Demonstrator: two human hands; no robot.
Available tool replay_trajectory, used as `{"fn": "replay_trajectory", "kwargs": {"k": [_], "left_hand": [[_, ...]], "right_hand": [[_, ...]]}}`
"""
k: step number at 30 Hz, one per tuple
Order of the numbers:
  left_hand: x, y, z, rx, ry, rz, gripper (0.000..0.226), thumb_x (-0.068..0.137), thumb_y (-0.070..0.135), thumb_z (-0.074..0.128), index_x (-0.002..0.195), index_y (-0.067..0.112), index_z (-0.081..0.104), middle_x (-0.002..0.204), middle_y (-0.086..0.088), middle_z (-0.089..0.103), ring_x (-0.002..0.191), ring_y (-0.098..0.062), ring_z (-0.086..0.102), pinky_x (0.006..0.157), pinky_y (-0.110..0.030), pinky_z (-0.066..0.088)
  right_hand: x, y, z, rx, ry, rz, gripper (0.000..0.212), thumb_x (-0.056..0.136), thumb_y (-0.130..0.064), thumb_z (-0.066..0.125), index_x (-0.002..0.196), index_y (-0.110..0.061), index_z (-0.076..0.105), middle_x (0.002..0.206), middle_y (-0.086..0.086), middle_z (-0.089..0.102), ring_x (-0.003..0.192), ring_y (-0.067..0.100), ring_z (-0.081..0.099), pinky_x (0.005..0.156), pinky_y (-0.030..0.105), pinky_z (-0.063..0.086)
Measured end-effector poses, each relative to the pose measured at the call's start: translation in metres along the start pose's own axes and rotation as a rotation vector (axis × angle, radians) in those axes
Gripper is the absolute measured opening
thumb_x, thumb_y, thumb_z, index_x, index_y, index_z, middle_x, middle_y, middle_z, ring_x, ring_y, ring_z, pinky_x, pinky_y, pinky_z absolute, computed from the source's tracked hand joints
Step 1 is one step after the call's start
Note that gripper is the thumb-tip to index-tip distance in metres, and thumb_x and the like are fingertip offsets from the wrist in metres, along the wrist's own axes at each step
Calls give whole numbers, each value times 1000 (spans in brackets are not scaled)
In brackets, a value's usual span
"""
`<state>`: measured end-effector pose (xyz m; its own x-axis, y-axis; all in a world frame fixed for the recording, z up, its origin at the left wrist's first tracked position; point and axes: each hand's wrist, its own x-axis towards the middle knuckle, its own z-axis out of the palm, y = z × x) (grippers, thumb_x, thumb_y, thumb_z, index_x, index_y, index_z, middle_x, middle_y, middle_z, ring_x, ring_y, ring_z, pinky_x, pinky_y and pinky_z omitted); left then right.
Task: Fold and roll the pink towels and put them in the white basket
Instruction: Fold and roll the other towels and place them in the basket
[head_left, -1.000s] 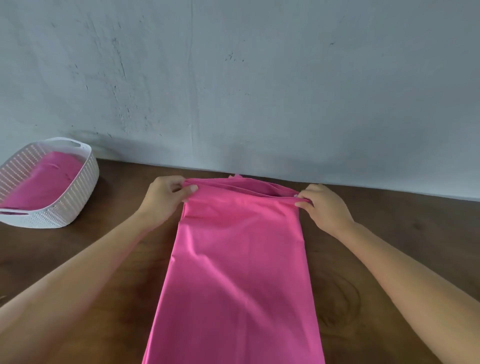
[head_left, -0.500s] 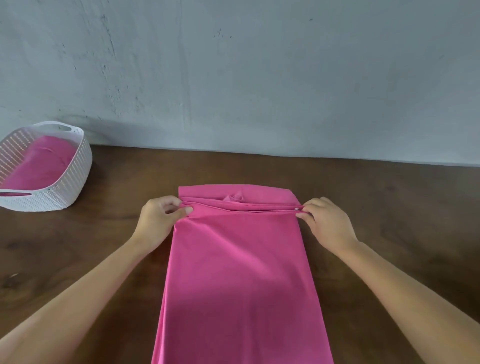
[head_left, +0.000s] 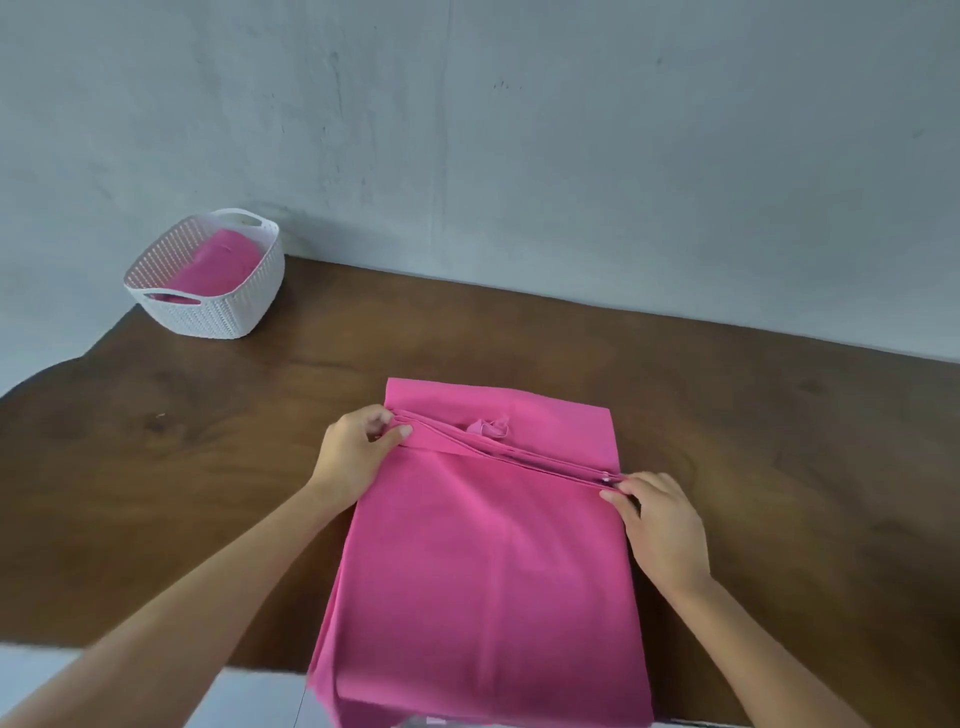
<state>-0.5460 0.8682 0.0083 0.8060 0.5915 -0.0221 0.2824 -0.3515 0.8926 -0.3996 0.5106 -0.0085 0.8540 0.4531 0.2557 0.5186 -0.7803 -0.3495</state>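
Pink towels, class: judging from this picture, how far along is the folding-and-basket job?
Done: one pink towel already lies in the white basket. In hand: both hands, left and right, pinch the folded edge of a second towel on the table. Left: finishing the fold, rolling it, and placing it in the basket.

Dark brown wooden table (head_left: 519, 343), its far edge set against a grey wall. Lying directly on it: a pink towel (head_left: 483, 561), folded into a long strip near the front, its near end hanging over the table's front edge; and a white basket (head_left: 228, 312) at the far left corner (another pink towel (head_left: 218, 265) lies inside it), well apart from the strip.
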Motion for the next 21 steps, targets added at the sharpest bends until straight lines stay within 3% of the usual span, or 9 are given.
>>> {"fn": "replay_trajectory", "kwargs": {"k": [7, 12, 19, 21], "left_hand": [[-89, -1, 7, 55, 127, -45, 30, 92, 24, 73, 70, 13, 56, 61, 11, 58, 59, -5, 46, 60, -21, 37], [-145, -2, 10, 90, 186, -82, 26, 92, 22, 73, 71, 17, 59, 66, 8, 61, 63, -10, 51, 64, -26, 39], [-200, 1, 6, 144, 190, -112, 27, 91, 22, 75, 74, 4, 63, 70, -8, 66, 65, -17, 51, 60, -29, 36], [-214, 1, 4, 153, 179, -102, 30, 91, 21, 74, 70, 5, 59, 63, -4, 58, 63, -19, 45, 58, -30, 32]], "right_hand": [[-54, 14, -8, 88, 53, -97, 11, 90, -26, 75, 93, -16, 77, 97, -6, 72, 96, 17, 60, 71, 33, 52], [-91, 19, -18, 151, 32, -112, 11, 90, -26, 75, 94, -17, 79, 100, -8, 74, 100, 14, 61, 73, 30, 50], [-133, 19, -34, 213, -2, -104, 8, 88, -26, 77, 90, -19, 78, 98, -11, 74, 99, 13, 59, 71, 30, 47], [-147, 18, -38, 222, -8, -99, 6, 88, -26, 77, 88, -19, 77, 98, -12, 73, 98, 13, 59, 72, 30, 47]]}}
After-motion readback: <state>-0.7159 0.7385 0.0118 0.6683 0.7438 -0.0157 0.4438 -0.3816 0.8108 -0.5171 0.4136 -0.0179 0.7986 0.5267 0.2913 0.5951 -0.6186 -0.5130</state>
